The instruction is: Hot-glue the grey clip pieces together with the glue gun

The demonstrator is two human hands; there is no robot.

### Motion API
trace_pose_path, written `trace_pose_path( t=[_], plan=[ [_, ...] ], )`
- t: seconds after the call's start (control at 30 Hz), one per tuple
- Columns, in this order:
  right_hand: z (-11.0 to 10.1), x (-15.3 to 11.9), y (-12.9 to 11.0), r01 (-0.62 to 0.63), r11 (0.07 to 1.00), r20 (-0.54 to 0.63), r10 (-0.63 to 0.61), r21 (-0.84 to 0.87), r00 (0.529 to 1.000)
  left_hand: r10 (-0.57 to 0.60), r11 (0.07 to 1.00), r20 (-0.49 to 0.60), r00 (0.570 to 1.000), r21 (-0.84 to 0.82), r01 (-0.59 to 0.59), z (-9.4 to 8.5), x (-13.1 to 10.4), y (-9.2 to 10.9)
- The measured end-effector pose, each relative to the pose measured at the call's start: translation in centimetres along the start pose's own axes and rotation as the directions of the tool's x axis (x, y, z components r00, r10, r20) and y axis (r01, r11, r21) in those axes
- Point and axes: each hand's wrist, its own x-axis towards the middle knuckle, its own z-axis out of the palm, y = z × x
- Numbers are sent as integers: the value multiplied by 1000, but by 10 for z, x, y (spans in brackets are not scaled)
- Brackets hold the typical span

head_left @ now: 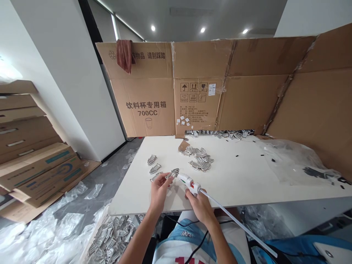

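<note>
Between the fingertips of my left hand [158, 189] is a small silver metal frame [173, 173], tilted up off the table. My right hand [200, 205] is wrapped round the grip of a white hot glue gun [189, 182]. A long glue stick [239, 223] sticks out of the gun's back end. The nozzle points left and sits right beside the metal frame; whether they touch, I cannot tell. Left of my left hand lie similar metal frames [155, 168] in a short column, one partly hidden by the hand. Farther back is a pile of them [201, 160].
Cardboard panels [198, 58] wall the back of the white table [233, 194]. Clear plastic bags [297, 157] and small black pieces [273, 160] lie at the right. A bin of metal frames [112, 236] stands below the left front edge. A black cord [202, 242] crosses my lap.
</note>
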Motion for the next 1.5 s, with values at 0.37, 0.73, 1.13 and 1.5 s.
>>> trace_pose_path(
  t=[0.37,0.73,1.13,1.5],
  plan=[
    [-2,-2,-14,-31,965,80,10,259,997,61,997,-45,997,43,-59,0,0,-5],
    [-10,-4,-24,-34,935,165,-27,352,986,137,981,-74,988,145,-126,-3,0,-5],
    [-17,3,-6,-132,842,304,-40,523,952,-16,998,-65,998,-63,12,-2,5,-8],
    [-19,4,-1,-139,815,348,-81,563,934,-12,988,52,999,-153,20,-2,4,-6]
  ],
)
